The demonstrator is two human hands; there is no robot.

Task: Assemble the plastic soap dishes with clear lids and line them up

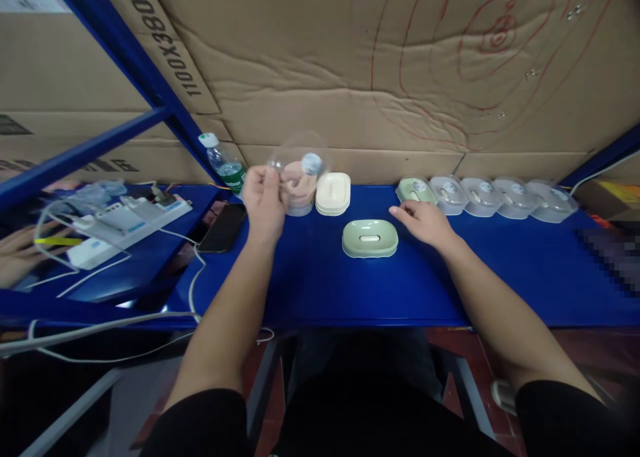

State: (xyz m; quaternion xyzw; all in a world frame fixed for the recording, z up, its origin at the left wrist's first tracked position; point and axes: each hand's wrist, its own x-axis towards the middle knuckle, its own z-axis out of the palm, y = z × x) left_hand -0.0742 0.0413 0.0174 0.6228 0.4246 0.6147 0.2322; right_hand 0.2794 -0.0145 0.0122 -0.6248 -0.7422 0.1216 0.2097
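Note:
My left hand (264, 200) is closed on the edge of a clear plastic lid (296, 152) with a round label, tilted up and blurred by motion. Behind the lid stand pinkish and grey stacked pieces (300, 204), partly hidden. Beside them is a cream stack of oval pieces (333, 197). A pale green soap dish (370, 244) with a slot in its middle lies between my hands. To the right of the dish, my right hand (425, 222) hovers with fingers loosely bent and apart, nothing seen in them.
Several clear-lidded soap dishes (484, 198) stand in a row at the back right. On the left are a water bottle (227, 167), a phone (223, 228), a power strip (130, 227) and cables. Another person's hand (25, 250) is at far left. Cardboard (320, 64) walls the back.

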